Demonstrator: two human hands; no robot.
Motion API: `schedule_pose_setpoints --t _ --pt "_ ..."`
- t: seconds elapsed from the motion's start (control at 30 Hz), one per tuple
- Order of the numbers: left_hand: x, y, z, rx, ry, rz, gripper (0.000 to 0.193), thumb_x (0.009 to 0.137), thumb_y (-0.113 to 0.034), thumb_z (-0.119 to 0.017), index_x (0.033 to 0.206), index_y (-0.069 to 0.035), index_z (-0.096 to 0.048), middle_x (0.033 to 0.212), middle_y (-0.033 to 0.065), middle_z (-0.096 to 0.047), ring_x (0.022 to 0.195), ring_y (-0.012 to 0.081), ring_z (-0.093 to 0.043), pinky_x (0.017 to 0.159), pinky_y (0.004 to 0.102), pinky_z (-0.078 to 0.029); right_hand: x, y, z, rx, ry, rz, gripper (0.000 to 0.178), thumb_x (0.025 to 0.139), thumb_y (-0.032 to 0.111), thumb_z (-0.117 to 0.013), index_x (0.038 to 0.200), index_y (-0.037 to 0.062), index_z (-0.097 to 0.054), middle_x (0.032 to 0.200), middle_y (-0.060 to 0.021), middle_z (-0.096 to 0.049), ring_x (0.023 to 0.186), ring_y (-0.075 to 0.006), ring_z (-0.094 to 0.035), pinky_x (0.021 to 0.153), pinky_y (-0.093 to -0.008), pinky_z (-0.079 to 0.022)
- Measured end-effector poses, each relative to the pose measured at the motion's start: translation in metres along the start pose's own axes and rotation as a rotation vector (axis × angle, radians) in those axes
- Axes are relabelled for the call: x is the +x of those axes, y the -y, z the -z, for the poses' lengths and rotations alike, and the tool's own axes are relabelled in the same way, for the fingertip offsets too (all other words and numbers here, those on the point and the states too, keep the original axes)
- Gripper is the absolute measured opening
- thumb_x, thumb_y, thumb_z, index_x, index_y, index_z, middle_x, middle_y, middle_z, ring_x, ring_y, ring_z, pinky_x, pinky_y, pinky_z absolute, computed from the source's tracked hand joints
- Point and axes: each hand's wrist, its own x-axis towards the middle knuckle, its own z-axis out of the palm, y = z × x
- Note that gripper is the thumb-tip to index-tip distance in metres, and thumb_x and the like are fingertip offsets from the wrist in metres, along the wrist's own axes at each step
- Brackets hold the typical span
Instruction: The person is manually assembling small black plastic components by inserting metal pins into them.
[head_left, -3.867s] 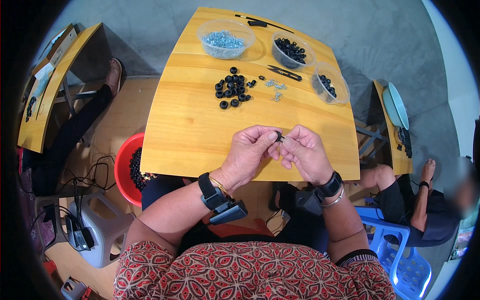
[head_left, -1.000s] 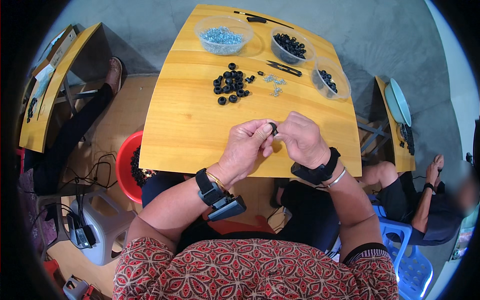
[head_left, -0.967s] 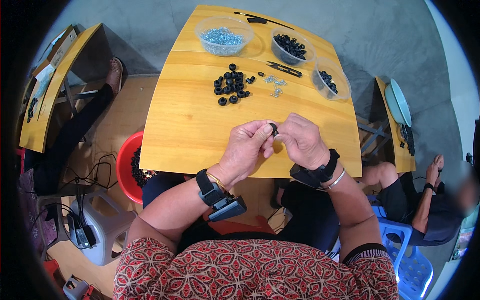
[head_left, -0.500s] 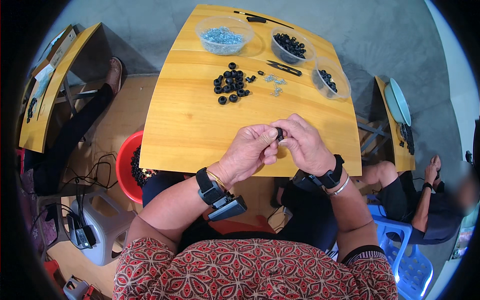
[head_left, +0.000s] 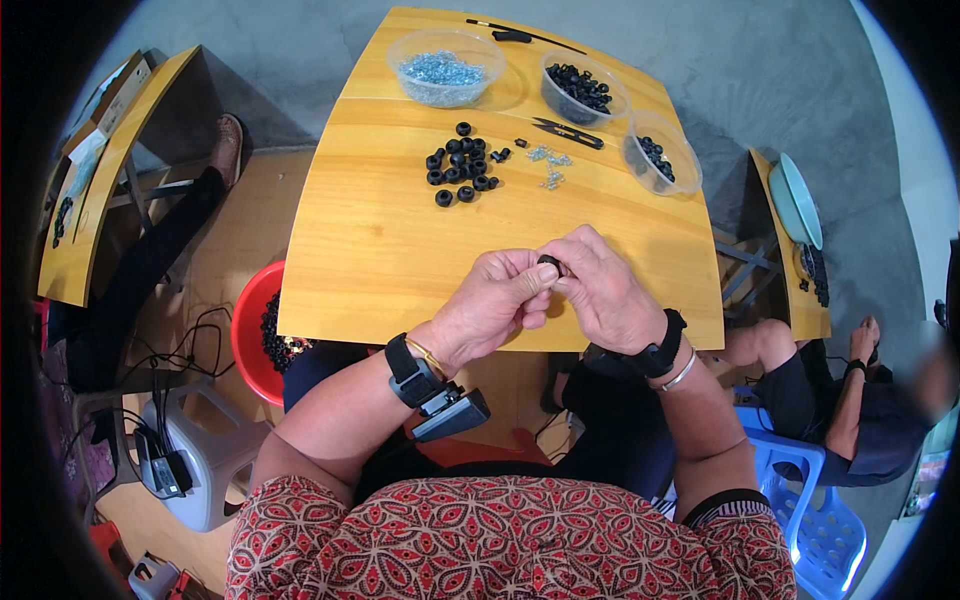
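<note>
Between the fingertips of both hands is a small black round part (head_left: 549, 263), held above the near half of the wooden table (head_left: 400, 290). My left hand (head_left: 497, 295) pinches it from the left with thumb and forefinger. My right hand (head_left: 597, 285) closes on it from the right, its fingers partly hiding it. Farther off on the tabletop lies a group of black round parts (head_left: 457, 170), each with a hole or collar. Beside them are a few smaller black pieces (head_left: 500, 155) and a scatter of small silvery screws (head_left: 549, 160).
Clear tubs stand at the back: one of silvery-blue screws (head_left: 443, 70), two of black parts (head_left: 578, 90) (head_left: 655, 158). Black thread snips (head_left: 568, 133) lie between them. A red basin (head_left: 250, 330) stands left of the table. Another person (head_left: 850, 400) sits at right.
The black round part has turned and shifted slightly left between my fingers. Both hands stay nearly in place, and the things on the table look unmoved.
</note>
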Motion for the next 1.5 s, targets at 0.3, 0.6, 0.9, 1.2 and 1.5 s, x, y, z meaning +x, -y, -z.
schedule_pose_setpoints --t 0.3,0.6,0.9,1.2,1.5 --pt "-0.001 -0.002 0.002 0.018 0.06 0.052 0.015 0.088 -0.016 -0.051 0.083 -0.003 -0.057 0.065 -0.0015 -0.046 0.054 0.0068 -0.038 0.048 0.0203 -0.036 0.0 -0.008 -0.001 0.065 0.081 0.015 0.03 0.08 0.014 -0.055 0.106 0.0011 -0.049 0.089 -0.0135 -0.045 0.081 -0.0283 -0.048 0.071 -0.0339 -0.041" --pt "-0.004 -0.008 -0.007 -0.132 0.02 -0.002 0.023 0.089 -0.023 -0.05 0.087 -0.001 -0.059 0.065 -0.0012 -0.049 0.055 0.0072 -0.041 0.05 0.0204 -0.039 0.004 -0.005 0.002 0.041 -0.069 0.05 0.023 0.079 0.008 -0.055 0.099 0.0011 -0.046 0.088 -0.0131 -0.046 0.076 -0.0268 -0.049 0.068 -0.0328 -0.042" --pt "0.0 -0.004 -0.018 0.417 0.092 -0.516 0.096 0.057 -0.039 -0.078 0.131 -0.009 -0.025 0.128 0.0113 -0.033 0.11 0.0168 -0.04 0.081 0.0293 -0.045 -0.002 0.013 -0.003 0.14 -0.093 -0.02 0.027 0.082 0.018 -0.054 0.1 0.001 -0.045 0.086 -0.0134 -0.049 0.072 -0.0274 -0.05 0.065 -0.0333 -0.042" --pt "-0.002 0.002 -0.016 0.874 0.045 -0.622 0.078 0.055 -0.031 -0.082 0.115 -0.002 -0.041 0.104 0.0094 -0.053 0.094 0.0152 -0.052 0.082 0.0279 -0.044 -0.007 0.02 -0.014 0.103 -0.057 0.007 0.03 0.073 0.006 -0.058 0.1 0.0011 -0.045 0.085 -0.0145 -0.052 0.075 -0.031 -0.052 0.067 -0.0348 -0.043" --pt "-0.005 0.003 -0.016 0.892 0.014 -0.611 0.062 0.061 -0.03 -0.079 0.107 -0.002 -0.048 0.096 0.0069 -0.056 0.085 0.0125 -0.054 0.075 0.0242 -0.044 -0.007 0.023 -0.017 0.135 -0.125 0.056 0.023 0.074 0.004 -0.054 0.095 0.0008 -0.046 0.083 -0.0141 -0.052 0.074 -0.032 -0.052 0.067 -0.0356 -0.043"
